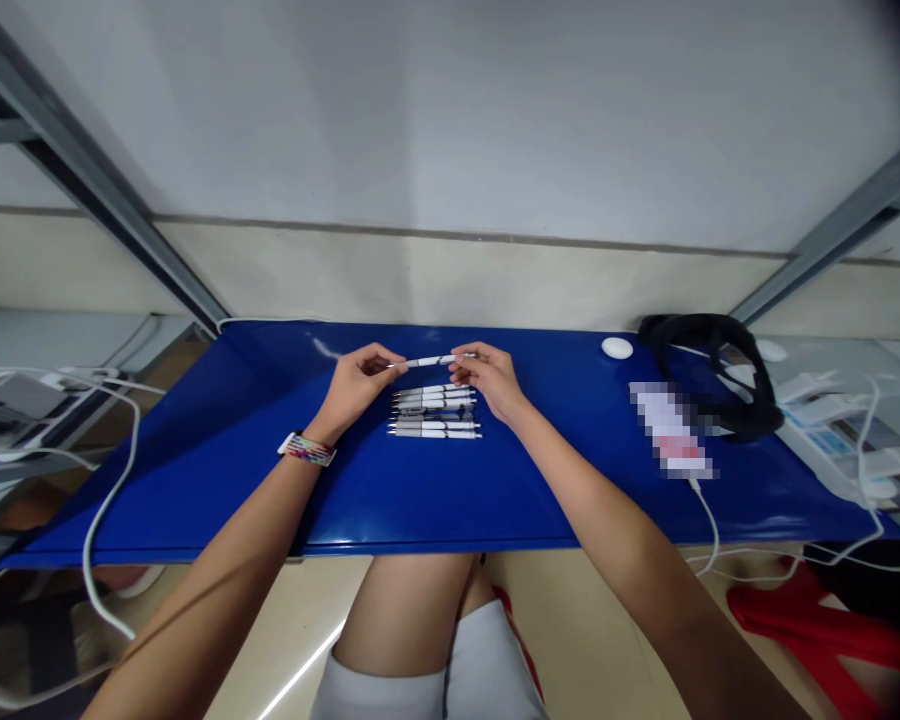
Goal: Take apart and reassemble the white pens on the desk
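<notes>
Between my two hands a white and grey pen (431,361) lies level, just beyond a row of similar pens. My left hand (361,383) pinches its left end between thumb and fingertips. At the other end, the fingers of my right hand (491,376) close on the pen. Closer to me, several pens (435,429) lie side by side on the blue table cover (420,500), their tips pointing left. One pen in the middle of the row looks darker than the others. Whether the held pen touches the cover, I cannot tell.
A round white object (617,348) lies on the right, beside a black headband-like strap (757,385). In front of the strap is a blurred-out flat device (671,430) with a white cable (709,520) running off the front edge. Metal posts (112,180) flank the table; a wall stands behind.
</notes>
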### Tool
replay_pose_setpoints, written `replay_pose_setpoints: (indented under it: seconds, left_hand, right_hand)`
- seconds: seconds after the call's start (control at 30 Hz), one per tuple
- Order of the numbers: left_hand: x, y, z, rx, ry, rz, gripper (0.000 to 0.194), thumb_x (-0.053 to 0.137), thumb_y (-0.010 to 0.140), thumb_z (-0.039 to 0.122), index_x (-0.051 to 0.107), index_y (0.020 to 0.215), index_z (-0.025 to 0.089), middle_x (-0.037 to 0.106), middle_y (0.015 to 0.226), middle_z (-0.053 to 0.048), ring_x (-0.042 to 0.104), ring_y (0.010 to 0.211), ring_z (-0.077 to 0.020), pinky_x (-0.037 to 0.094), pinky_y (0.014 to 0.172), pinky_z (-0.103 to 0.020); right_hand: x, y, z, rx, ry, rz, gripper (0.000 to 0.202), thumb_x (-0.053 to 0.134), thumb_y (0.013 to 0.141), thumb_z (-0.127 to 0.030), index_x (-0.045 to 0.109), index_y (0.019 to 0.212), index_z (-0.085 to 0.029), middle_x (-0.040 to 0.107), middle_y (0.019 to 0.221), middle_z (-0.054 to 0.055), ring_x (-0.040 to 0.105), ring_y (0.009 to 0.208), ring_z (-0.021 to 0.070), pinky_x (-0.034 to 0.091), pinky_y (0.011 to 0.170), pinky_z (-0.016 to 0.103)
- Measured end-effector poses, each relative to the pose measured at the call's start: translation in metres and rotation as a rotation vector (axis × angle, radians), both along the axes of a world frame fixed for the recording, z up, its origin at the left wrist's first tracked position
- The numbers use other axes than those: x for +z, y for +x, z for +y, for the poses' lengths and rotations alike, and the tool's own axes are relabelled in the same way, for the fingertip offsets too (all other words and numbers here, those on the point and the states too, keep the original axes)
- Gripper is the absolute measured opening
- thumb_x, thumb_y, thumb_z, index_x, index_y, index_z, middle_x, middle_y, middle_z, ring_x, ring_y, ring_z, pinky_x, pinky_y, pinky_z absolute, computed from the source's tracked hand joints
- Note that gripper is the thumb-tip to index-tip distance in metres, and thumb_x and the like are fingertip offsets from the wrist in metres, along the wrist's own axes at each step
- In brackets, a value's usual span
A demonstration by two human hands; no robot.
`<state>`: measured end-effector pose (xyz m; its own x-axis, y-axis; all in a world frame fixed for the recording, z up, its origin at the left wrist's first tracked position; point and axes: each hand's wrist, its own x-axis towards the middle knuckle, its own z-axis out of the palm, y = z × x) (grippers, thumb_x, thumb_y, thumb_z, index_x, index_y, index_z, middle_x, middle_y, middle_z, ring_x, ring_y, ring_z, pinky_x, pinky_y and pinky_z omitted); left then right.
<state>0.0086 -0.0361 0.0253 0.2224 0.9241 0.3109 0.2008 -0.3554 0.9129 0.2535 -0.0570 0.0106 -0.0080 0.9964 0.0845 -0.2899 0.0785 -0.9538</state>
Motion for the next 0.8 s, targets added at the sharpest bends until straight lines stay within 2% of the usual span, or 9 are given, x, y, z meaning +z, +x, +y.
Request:
replay_pose_setpoints:
  seconds: [0.1, 0.17, 0.2, 0.27, 0.33, 0.43, 0.63, 0.8]
  left_hand:
    - [-0.0006, 0.0011, 0.0007, -0.008, 0.025, -0.090, 0.036, 0.091, 0.076, 0.041, 0.074, 0.099, 0.020, 0.076, 0.089, -0.005, 0.069, 0.077, -0.0181, 0.055, 0.073, -0.031]
    - [-0.0006, 0.0012, 0.0013, -0.029, -0.016, -0.100, 0.042, 0.089, 0.078, 0.042, 0.074, 0.110, 0.020, 0.076, 0.089, -0.004, 0.068, 0.074, -0.0171, 0.056, 0.073, -0.031]
    - [-0.0003, 0.0010, 0.0014, -0.037, -0.047, -0.082, 0.040, 0.086, 0.081, 0.043, 0.076, 0.110, 0.019, 0.075, 0.086, -0.004, 0.067, 0.072, -0.0165, 0.055, 0.072, -0.030]
    - [0.0007, 0.0005, 0.0008, -0.034, -0.080, -0.033, 0.030, 0.081, 0.085, 0.043, 0.078, 0.097, 0.016, 0.074, 0.080, -0.004, 0.065, 0.068, -0.0156, 0.053, 0.069, -0.029]
    - [0.0023, 0.0000, -0.0005, -0.024, -0.055, -0.014, 0.022, 0.079, 0.085, 0.038, 0.079, 0.088, 0.016, 0.074, 0.078, -0.005, 0.064, 0.069, -0.0156, 0.052, 0.069, -0.028]
    - [0.0051, -0.0005, -0.0027, -0.034, -0.030, -0.029, 0.016, 0.079, 0.082, 0.031, 0.081, 0.089, 0.017, 0.076, 0.079, -0.004, 0.065, 0.071, -0.0160, 0.052, 0.071, -0.028]
    - [0.0052, -0.0002, -0.0025, -0.055, -0.149, -0.088, 0.030, 0.088, 0.079, 0.043, 0.083, 0.093, 0.016, 0.076, 0.078, -0.005, 0.063, 0.068, -0.0159, 0.052, 0.068, -0.029]
    - [0.0037, -0.0018, -0.0006, -0.024, -0.130, -0.091, 0.038, 0.089, 0.080, 0.048, 0.087, 0.100, 0.017, 0.080, 0.088, -0.009, 0.067, 0.074, -0.0181, 0.055, 0.075, -0.032]
  right_hand:
    - [0.0002, -0.0006, 0.0000, 0.009, -0.033, 0.030, 0.029, 0.089, 0.075, -0.042, 0.078, 0.091, -0.022, 0.076, 0.076, 0.003, 0.071, 0.065, 0.0174, 0.060, 0.065, 0.033]
    - [0.0015, -0.0005, -0.0004, 0.009, -0.018, 0.054, 0.030, 0.090, 0.074, -0.041, 0.078, 0.093, -0.022, 0.077, 0.077, 0.003, 0.071, 0.067, 0.0173, 0.061, 0.068, 0.034]
    - [0.0023, -0.0003, -0.0007, 0.006, -0.004, 0.065, 0.031, 0.091, 0.073, -0.040, 0.078, 0.094, -0.022, 0.077, 0.078, 0.003, 0.071, 0.067, 0.0172, 0.061, 0.069, 0.034]
    - [0.0036, 0.0002, -0.0014, 0.002, 0.005, 0.076, 0.031, 0.091, 0.072, -0.039, 0.079, 0.094, -0.021, 0.077, 0.078, 0.003, 0.071, 0.067, 0.0170, 0.060, 0.068, 0.033]
    - [0.0042, 0.0005, -0.0020, 0.001, -0.019, 0.070, 0.030, 0.090, 0.073, -0.041, 0.079, 0.092, -0.020, 0.076, 0.075, 0.003, 0.069, 0.064, 0.0163, 0.058, 0.064, 0.031]
    - [0.0048, 0.0004, -0.0024, 0.010, -0.037, 0.064, 0.030, 0.089, 0.074, -0.042, 0.080, 0.091, -0.019, 0.075, 0.072, 0.003, 0.067, 0.061, 0.0155, 0.055, 0.059, 0.030]
    - [0.0073, 0.0000, -0.0027, -0.031, 0.032, 0.087, 0.030, 0.091, 0.073, -0.040, 0.079, 0.094, -0.022, 0.076, 0.075, 0.002, 0.070, 0.066, 0.0162, 0.059, 0.067, 0.032]
    - [0.0068, -0.0006, -0.0031, -0.013, 0.018, 0.048, 0.027, 0.089, 0.074, -0.038, 0.080, 0.094, -0.021, 0.077, 0.076, 0.003, 0.070, 0.065, 0.0163, 0.057, 0.065, 0.031]
